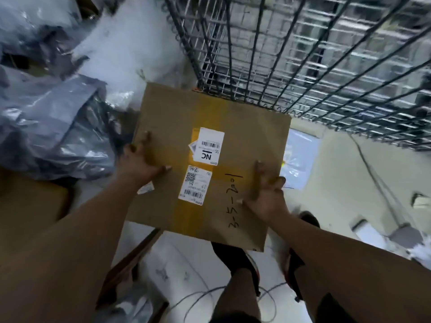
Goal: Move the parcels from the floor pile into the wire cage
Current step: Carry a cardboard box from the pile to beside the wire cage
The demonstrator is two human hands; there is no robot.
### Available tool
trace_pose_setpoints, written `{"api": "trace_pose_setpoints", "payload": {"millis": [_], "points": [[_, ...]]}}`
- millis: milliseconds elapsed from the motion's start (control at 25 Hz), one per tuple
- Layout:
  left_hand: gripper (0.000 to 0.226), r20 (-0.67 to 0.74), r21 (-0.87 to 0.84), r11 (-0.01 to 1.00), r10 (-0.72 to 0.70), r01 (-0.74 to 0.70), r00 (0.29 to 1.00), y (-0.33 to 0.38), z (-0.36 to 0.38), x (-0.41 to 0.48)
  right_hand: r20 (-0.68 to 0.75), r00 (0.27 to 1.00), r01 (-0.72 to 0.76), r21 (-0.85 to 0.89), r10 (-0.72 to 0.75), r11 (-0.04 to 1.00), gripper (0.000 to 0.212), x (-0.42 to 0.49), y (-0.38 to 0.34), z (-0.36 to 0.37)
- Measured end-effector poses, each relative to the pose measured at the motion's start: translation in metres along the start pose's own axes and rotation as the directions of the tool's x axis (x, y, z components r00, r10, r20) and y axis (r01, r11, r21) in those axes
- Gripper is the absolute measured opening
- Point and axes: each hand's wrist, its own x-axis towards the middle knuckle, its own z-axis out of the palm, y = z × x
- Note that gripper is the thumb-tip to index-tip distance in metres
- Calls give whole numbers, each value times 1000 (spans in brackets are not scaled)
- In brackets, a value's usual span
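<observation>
Evidently mid-carry, the left hand [140, 164] and right hand [265, 197] each grip an opposite edge of a flat box [177, 113], thumbs on its labelled top. The box hangs level above the floor [349, 183], its far edge just short of the cage [303, 54], with the pile [53, 127] of grey bags to the left. The step in hand seems to be delivery. Next, the box likely needs raising and steering past the wire wall; where the cage opens I cannot tell.

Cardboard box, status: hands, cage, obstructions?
Left hand, right hand both gripping cardboard box sides. Box at wire cage, not yet inside. No obstruction seen between.
</observation>
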Motion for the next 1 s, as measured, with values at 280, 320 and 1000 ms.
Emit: {"api": "trace_pose_setpoints", "payload": {"millis": [280, 320, 1000], "points": [[129, 16, 7, 1000, 26, -26, 1000, -6, 81, 118, -83, 996, 11, 6, -10, 1000, 128, 106, 41, 62], [133, 22, 7, 1000, 11, -11, 1000, -8, 93, 126, -102, 995, 12, -24, -15, 1000, 127, 117, 46, 66], [113, 39, 25, 999, 36, -37, 999, 3, 141, 153, -126, 987, -119, -186, 96, 975, 111, 142, 65, 78]]}}
